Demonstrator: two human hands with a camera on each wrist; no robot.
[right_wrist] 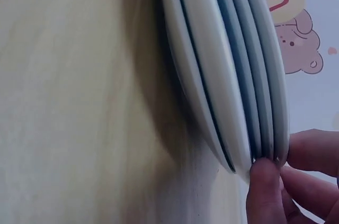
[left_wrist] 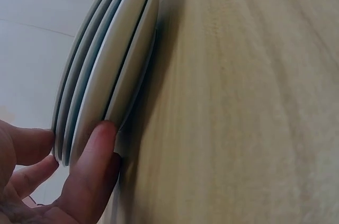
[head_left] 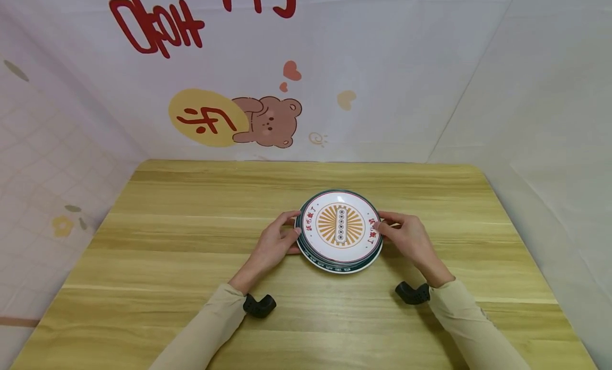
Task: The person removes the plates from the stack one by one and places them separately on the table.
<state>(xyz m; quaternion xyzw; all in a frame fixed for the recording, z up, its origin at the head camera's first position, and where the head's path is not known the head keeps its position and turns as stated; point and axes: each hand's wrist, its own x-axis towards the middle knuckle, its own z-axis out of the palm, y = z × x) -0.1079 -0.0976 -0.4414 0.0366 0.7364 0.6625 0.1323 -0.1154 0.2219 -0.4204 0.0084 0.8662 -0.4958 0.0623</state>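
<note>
pinching the stacked plates (head_left: pixel 341 225) at opposite rims with left hand (head_left: pixel 273 241) and right hand (head_left: pixel 408 235), probably to keep them level and together; resting on or held just above the bench (head_left: pixel 191 242), cannot tell which.

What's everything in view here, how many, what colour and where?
Table: one, yellowish wood, centre
Plates: at least five, white and green, stacked mid-table
Backdrop: three sides, whitish, around the table
Bear print: one, brown, low on the backdrop
Oval print: one, yellow, left of bear
Lettering: several characters, red, on oval and above
Heart prints: three, reddish and yellowish, near the bear
Swirl print: one, orange, right of bear
Flower print: one, yellow, backdrop's left side
Leaf prints: three, greyish green, same side
Wrist devices: two, black, one by each wrist
Left hand: one, bare, gripping plates' left rim
Right hand: one, bare, gripping plates' right rim
Sleeves: two, beige, on forearms
</note>
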